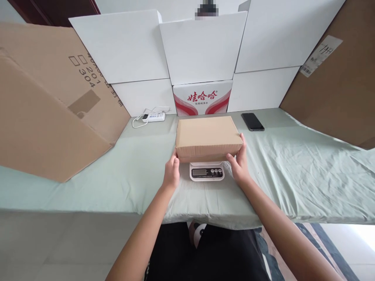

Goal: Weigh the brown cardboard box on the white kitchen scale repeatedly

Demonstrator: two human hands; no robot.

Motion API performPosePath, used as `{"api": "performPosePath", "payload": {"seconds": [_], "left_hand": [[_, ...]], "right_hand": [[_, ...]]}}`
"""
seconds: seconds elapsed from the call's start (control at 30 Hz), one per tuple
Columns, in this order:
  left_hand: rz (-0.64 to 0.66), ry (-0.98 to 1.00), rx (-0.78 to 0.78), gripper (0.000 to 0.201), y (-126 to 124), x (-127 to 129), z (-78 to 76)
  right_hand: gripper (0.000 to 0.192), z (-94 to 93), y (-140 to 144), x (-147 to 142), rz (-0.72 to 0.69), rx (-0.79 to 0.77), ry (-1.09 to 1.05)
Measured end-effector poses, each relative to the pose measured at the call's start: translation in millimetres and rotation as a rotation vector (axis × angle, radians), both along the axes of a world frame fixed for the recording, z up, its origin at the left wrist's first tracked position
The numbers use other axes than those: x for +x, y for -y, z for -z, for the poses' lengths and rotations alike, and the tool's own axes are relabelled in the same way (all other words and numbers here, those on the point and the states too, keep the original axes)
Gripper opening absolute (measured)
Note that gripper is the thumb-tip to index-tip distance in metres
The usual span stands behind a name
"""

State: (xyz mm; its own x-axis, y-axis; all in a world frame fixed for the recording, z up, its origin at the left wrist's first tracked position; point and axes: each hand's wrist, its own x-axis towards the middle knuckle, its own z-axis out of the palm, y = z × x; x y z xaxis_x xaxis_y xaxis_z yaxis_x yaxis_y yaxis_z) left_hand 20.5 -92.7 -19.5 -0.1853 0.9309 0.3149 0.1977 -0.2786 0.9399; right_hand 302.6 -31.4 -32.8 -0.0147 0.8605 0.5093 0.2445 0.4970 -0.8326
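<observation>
Now your left hand [172,171] presses the near left corner of the brown cardboard box [207,137]; your right hand [239,160] clasps its near right corner; the box sits on the white digital scale [206,171] on the green-covered bench [117,175]; a black phone [252,121] lies beyond, near a white power strip [152,116].

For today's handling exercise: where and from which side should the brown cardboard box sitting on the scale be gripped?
Probably grip the brown cardboard box by its two short ends, coming in from left and right, as the left hand and right hand do. It lies flat and wide, overhanging the scale.
</observation>
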Motion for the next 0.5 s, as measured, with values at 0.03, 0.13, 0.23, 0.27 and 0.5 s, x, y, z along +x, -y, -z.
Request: {"api": "performPosePath", "payload": {"seconds": [0.03, 0.13, 0.23, 0.27, 0.5], "left_hand": [[0.004, 0.004, 0.002, 0.087, -1, 0, 0.7], [-0.021, 0.045, 0.017, 0.091, -4, -3, 5.4], [-0.127, 0.16, 0.036, 0.103, -9, -8, 10.8], [-0.161, 0.196, 0.038, 0.105, -11, -10, 11.9], [-0.217, 0.254, -0.007, 0.109, -15, -13, 14.6]], "right_hand": [[0.1, 0.7, 0, 0, -0.003, 0.005, 0.001], [0.097, 2.3, -2, 1, 0.006, 0.02, -0.043], [0.089, 0.0, -6, 5, 0.11, 0.03, -0.191], [0.088, -1.9, -7, 6, 0.153, 0.026, -0.255], [0.078, -15.9, -16, 3, 0.256, -0.188, -0.602]]}}
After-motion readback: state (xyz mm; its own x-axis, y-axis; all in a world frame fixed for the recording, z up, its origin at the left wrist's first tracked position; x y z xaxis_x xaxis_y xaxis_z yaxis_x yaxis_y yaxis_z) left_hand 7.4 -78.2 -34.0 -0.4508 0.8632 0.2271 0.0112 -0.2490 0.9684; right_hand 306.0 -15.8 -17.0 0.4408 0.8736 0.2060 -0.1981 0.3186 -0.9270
